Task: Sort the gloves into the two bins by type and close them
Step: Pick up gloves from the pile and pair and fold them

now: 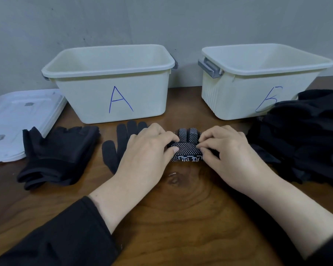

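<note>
We see a black dotted glove [188, 150] lying flat at the middle of the counter [181, 217]; white grip dots cover its palm side, a white printed mark sits near its cuff, and its finger ends point toward the far edge. The left hand [148, 148] pinches the glove's left side between curled fingers [171, 139] and thumb. The right hand [227, 150] pinches its right side in like manner, knuckles up. Both forearms reach in from the near edge, the left in a dark sleeve [56, 237].

A plain black glove [121, 143] lies flat just beside the dotted one, partly under the left hand. A folded stack [58, 156] of fingerless black gloves rests toward the left edge. A large heap [306, 139] of black gloves fills the right edge.

Bin A [112, 83] and bin B [258, 79], both cream with grey latches, stand open along the far edge, well apart; no gloves show in the visible part of their interiors. White lids [17, 120] lie stacked at the far left corner, touching the stack.
</note>
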`<action>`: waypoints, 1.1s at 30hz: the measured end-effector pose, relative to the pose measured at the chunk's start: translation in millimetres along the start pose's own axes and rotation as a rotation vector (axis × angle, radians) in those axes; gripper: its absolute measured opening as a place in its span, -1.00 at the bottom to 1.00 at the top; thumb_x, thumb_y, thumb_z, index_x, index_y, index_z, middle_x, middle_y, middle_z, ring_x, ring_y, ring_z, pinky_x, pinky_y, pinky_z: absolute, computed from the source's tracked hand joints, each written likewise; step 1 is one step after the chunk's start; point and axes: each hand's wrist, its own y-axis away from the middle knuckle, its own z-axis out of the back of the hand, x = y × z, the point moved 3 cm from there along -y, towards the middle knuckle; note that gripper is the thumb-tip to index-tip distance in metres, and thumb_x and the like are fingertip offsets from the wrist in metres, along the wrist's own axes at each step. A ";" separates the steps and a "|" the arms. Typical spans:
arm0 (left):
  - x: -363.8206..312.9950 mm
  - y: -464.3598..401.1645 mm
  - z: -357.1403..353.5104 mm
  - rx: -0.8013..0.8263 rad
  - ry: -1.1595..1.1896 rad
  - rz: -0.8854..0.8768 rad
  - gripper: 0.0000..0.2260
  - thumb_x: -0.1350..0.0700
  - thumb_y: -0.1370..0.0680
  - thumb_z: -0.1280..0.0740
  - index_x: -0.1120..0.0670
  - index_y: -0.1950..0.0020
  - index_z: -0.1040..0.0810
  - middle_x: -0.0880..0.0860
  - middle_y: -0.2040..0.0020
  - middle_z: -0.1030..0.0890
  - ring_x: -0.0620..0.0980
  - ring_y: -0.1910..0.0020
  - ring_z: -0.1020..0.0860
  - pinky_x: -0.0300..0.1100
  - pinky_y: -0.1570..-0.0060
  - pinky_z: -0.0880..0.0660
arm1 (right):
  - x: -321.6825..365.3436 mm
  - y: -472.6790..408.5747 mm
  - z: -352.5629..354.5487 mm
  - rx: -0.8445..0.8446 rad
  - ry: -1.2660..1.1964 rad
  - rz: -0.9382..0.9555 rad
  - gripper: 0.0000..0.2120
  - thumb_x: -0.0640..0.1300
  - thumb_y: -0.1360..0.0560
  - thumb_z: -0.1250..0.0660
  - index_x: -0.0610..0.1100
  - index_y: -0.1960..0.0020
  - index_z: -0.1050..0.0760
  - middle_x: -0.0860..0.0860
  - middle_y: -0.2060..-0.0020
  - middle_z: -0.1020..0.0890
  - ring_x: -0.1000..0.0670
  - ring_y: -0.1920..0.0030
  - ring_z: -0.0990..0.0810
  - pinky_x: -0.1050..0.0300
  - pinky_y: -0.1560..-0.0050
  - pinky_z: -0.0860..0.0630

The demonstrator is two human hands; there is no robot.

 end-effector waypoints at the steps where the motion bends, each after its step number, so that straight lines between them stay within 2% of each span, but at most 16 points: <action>1: 0.9 0.1 -0.7 0.017 -0.017 -0.005 -0.77 -0.02 -0.62 -0.31 -0.14 -0.27 -0.61 -0.10 -0.07 -0.50 -0.04 -0.11 -0.46 0.00 -0.15 -0.37 | -0.7 0.8 1.4 0.035 0.004 0.015 -0.85 -0.07 -0.57 -0.35 -0.03 -0.01 -0.71 0.21 0.00 -0.58 0.11 -0.09 -0.48 0.00 -0.16 -0.36; 5: 2.2 2.4 -0.4 0.067 -0.117 -0.037 -0.72 0.02 -0.65 -0.23 -0.14 -0.31 -0.60 -0.11 -0.18 -0.52 -0.02 -0.14 -0.42 -0.03 -0.15 -0.31 | -5.6 3.0 7.4 0.173 0.002 0.054 -0.68 0.12 -0.52 -0.37 0.02 -0.21 -0.64 0.26 -0.11 -0.56 0.15 -0.19 -0.47 0.03 -0.30 -0.29; 7: 2.6 4.0 -0.4 0.112 -0.138 -0.036 -0.67 -0.03 -0.65 -0.19 -0.14 -0.39 -0.53 -0.13 -0.30 -0.47 -0.05 -0.23 -0.38 -0.03 -0.25 -0.29 | -8.3 3.9 7.7 0.223 0.002 0.034 -0.61 0.15 -0.50 -0.40 0.09 -0.30 -0.57 0.30 -0.19 -0.52 0.17 -0.23 -0.45 0.06 -0.31 -0.26; 9: 2.1 5.7 -1.2 0.145 -0.151 -0.056 -0.60 -0.14 -0.64 -0.17 -0.11 -0.46 -0.45 -0.12 -0.37 -0.42 -0.06 -0.31 -0.34 0.00 -0.34 -0.26 | -7.8 4.1 7.0 0.217 0.003 0.016 -0.62 0.11 -0.52 -0.41 0.14 -0.32 -0.51 0.33 -0.18 -0.49 0.20 -0.21 -0.43 0.09 -0.29 -0.24; 12: 2.2 6.2 -2.5 0.144 -0.182 -0.102 -0.51 -0.26 -0.59 -0.20 -0.09 -0.47 -0.43 -0.12 -0.35 -0.41 -0.04 -0.32 -0.34 0.01 -0.33 -0.26 | -2.6 3.0 5.9 0.146 0.011 0.011 -0.70 0.03 -0.55 -0.38 0.12 -0.28 -0.51 0.30 -0.09 -0.53 0.17 -0.14 -0.45 0.03 -0.32 -0.28; 14: 3.3 5.0 -1.8 0.117 -0.159 -0.112 -0.53 -0.23 -0.57 -0.27 -0.08 -0.43 -0.48 -0.11 -0.30 -0.44 -0.02 -0.29 -0.37 0.01 -0.29 -0.29 | 0.1 3.0 7.3 0.116 -0.001 -0.005 -0.75 -0.01 -0.58 -0.35 0.10 -0.26 -0.52 0.27 -0.08 -0.57 0.15 -0.15 -0.48 -0.01 -0.37 -0.28; 16: 3.1 3.8 0.6 0.090 -0.111 -0.120 -0.59 -0.17 -0.58 -0.31 -0.08 -0.39 -0.51 -0.13 -0.27 -0.48 -0.03 -0.25 -0.39 -0.01 -0.25 -0.31 | 0.8 4.0 10.2 0.112 -0.036 -0.016 -0.75 -0.02 -0.60 -0.35 0.09 -0.27 -0.53 0.31 -0.07 -0.55 0.25 -0.17 -0.44 0.01 -0.39 -0.26; 18: 0.8 4.0 3.1 0.082 -0.053 -0.137 -0.66 -0.10 -0.60 -0.30 -0.09 -0.37 -0.50 -0.16 -0.25 -0.50 -0.08 -0.21 -0.40 -0.07 -0.21 -0.30 | -0.5 5.0 12.1 0.126 -0.085 -0.040 -0.74 -0.03 -0.61 -0.35 0.09 -0.29 -0.54 0.40 0.01 -0.48 0.45 -0.16 -0.33 0.14 -0.35 -0.23; 19: -0.7 4.6 4.1 0.083 -0.031 -0.148 -0.68 -0.07 -0.61 -0.29 -0.10 -0.37 -0.49 -0.17 -0.23 -0.51 -0.11 -0.19 -0.41 -0.10 -0.20 -0.29 | -1.4 5.1 12.6 0.142 -0.117 -0.058 -0.73 -0.01 -0.60 -0.35 0.12 -0.29 -0.53 0.41 0.04 -0.46 0.48 -0.16 -0.31 0.17 -0.32 -0.24; 21: -4.4 6.2 6.8 0.086 0.004 -0.152 -0.71 -0.05 -0.64 -0.25 -0.13 -0.37 -0.46 -0.22 -0.15 -0.53 -0.19 -0.13 -0.40 -0.14 -0.19 -0.28 | -2.6 5.5 13.1 0.179 -0.201 -0.093 -0.76 0.04 -0.60 -0.33 0.23 -0.25 -0.50 0.32 0.03 -0.56 0.27 -0.16 -0.45 0.08 -0.29 -0.37; 23: -5.8 7.8 8.9 0.086 0.064 -0.123 -0.74 -0.04 -0.66 -0.22 -0.14 -0.35 -0.44 -0.28 0.00 -0.47 -0.33 -0.05 -0.35 -0.18 -0.13 -0.26 | -1.3 5.9 15.4 0.206 -0.297 -0.109 -0.82 0.02 -0.60 -0.32 0.24 -0.17 -0.48 0.22 0.04 -0.65 0.08 -0.05 -0.57 -0.04 -0.18 -0.50; 25: -5.8 8.9 9.9 0.098 0.141 -0.086 -0.75 -0.04 -0.66 -0.20 -0.15 -0.34 -0.42 -0.32 0.00 -0.46 -0.41 -0.04 -0.32 -0.22 -0.14 -0.27 | 1.5 6.7 18.6 0.206 -0.373 -0.122 -0.87 -0.02 -0.62 -0.31 0.21 -0.10 -0.50 0.21 0.07 -0.67 0.09 0.04 -0.61 -0.02 -0.10 -0.55; 27: -5.6 8.7 9.4 0.109 0.182 -0.065 -0.73 -0.06 -0.66 -0.20 -0.16 -0.36 -0.41 -0.27 -0.14 -0.52 -0.36 -0.06 -0.34 -0.20 -0.25 -0.30 | 2.4 7.1 20.1 0.193 -0.402 -0.145 -0.88 -0.02 -0.62 -0.30 0.20 -0.07 -0.54 0.24 0.07 -0.68 0.13 0.03 -0.62 0.04 -0.08 -0.55; 30: -2.8 6.0 6.3 0.076 0.156 -0.022 -0.72 -0.07 -0.64 -0.23 -0.15 -0.36 -0.41 -0.22 -0.22 -0.51 -0.30 -0.17 -0.40 -0.13 -0.33 -0.32 | -1.2 6.1 16.4 0.189 -0.363 -0.197 -0.87 0.02 -0.61 -0.30 0.20 -0.05 -0.61 0.28 0.06 -0.66 0.19 0.00 -0.60 0.12 -0.07 -0.55; 33: -0.5 2.5 8.4 -0.047 0.132 -0.036 -0.76 0.00 -0.60 -0.34 -0.09 -0.27 -0.52 -0.13 -0.20 -0.51 -0.14 -0.19 -0.46 -0.02 -0.27 -0.42 | -4.6 4.7 13.4 0.189 -0.273 -0.217 -0.82 0.04 -0.62 -0.28 0.16 -0.11 -0.66 0.27 0.03 -0.60 0.23 -0.04 -0.56 0.19 -0.07 -0.52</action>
